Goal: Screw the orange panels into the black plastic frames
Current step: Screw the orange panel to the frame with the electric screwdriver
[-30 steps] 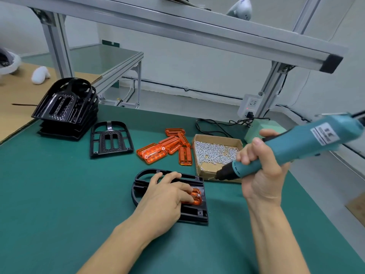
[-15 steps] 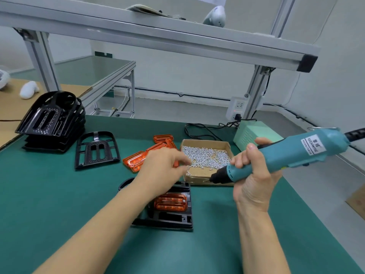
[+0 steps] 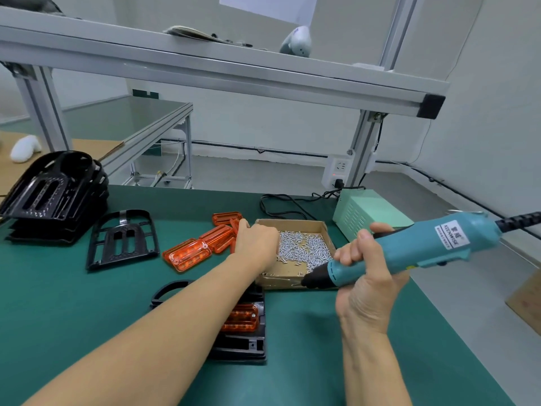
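Observation:
A black plastic frame (image 3: 243, 345) lies on the green mat under my left forearm, with an orange panel (image 3: 241, 317) seated in it. My left hand (image 3: 256, 244) reaches over the left edge of a cardboard box of screws (image 3: 301, 249); its fingertips are hidden, so I cannot tell whether it holds a screw. My right hand (image 3: 364, 284) grips a teal electric screwdriver (image 3: 409, 252), tip pointing left near the box's front edge. Loose orange panels (image 3: 202, 246) lie left of the box.
A single black frame (image 3: 123, 238) lies at the left, with a stack of black frames (image 3: 55, 194) behind it. A pale green power supply (image 3: 369, 213) and black cables stand behind the box. An aluminium shelf beam (image 3: 222, 68) crosses overhead. The table's right edge is close.
My left hand lifted off the panel in the frame and moved forward and right to the screw box. My right hand kept the screwdriver in roughly the same place.

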